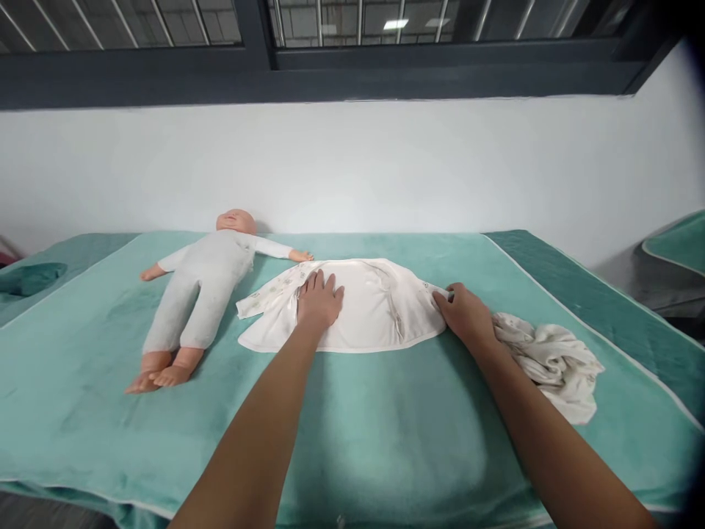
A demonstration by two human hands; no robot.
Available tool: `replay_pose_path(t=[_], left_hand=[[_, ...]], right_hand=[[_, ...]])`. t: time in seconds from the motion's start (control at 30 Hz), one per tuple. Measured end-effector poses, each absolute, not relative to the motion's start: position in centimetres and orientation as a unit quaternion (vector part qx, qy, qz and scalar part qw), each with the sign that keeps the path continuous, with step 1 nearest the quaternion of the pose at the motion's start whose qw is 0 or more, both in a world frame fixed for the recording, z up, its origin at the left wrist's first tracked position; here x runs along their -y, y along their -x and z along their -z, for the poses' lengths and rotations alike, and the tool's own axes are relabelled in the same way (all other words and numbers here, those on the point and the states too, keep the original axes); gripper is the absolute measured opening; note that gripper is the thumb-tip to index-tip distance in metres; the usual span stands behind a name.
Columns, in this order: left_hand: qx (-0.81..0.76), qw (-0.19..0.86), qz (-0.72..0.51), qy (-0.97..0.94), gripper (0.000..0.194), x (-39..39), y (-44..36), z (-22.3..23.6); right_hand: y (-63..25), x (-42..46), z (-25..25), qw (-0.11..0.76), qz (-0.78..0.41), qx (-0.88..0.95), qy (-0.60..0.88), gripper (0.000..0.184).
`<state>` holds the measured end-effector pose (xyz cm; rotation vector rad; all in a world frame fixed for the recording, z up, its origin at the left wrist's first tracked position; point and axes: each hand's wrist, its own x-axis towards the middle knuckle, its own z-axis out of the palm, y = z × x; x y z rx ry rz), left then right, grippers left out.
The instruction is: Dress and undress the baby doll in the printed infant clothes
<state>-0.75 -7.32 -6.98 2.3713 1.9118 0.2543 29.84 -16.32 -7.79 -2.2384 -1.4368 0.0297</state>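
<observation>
A small white baby top [363, 308] lies spread open on the green cover, its pale inside facing up and a patterned sleeve reaching out to the left. My left hand [319, 300] rests flat on the left part of the top, fingers spread. At the right end, my right hand [465, 312] pinches the top's other sleeve between thumb and fingers. A baby doll [212, 275] with a white cloth body lies on its back to the left, one hand close to the top's upper edge.
A crumpled white patterned cloth [556, 364] lies beside my right forearm. The green velvety cover [385, 426] spans the bed, with darker bands at the sides. Behind it rise a white wall [352, 169] and a dark-framed window [352, 70] with bars.
</observation>
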Motion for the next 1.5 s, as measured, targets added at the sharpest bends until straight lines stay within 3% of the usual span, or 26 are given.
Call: replay_pose_path(t=[0.07,0.2,0.4,0.67,0.9,1.3,1.5], left_hand=[[-0.622,0.040,-0.081,-0.778,0.065,7.0,0.7,7.1],[-0.617,0.043,-0.078,-0.782,0.067,6.2,0.8,7.5],[-0.609,0.041,-0.070,-0.789,0.068,5.5,0.8,7.6],[-0.600,0.036,-0.071,-0.796,0.065,4.3,0.6,7.5],[-0.606,0.067,-0.081,-0.788,0.064,3.0,0.5,7.5],[-0.615,0.059,-0.108,-0.779,0.062,3.2,0.4,7.5],[-0.611,0.060,-0.122,-0.780,0.057,3.1,0.5,7.6]], right_hand=[[-30.0,16.1,8.3,0.248,-0.032,0.524,0.814,0.040],[-30.7,15.0,7.8,0.371,-0.071,0.506,0.775,0.031],[-33.9,11.1,6.4,0.485,-0.018,0.439,0.756,0.030],[-34.1,8.3,8.6,0.490,0.002,0.416,0.766,0.034],[-33.9,9.3,8.5,0.442,-0.059,0.421,0.790,0.030],[-32.3,9.3,8.3,0.530,-0.041,0.380,0.757,0.038],[-32.6,9.3,8.7,0.480,-0.066,0.409,0.773,0.022]])
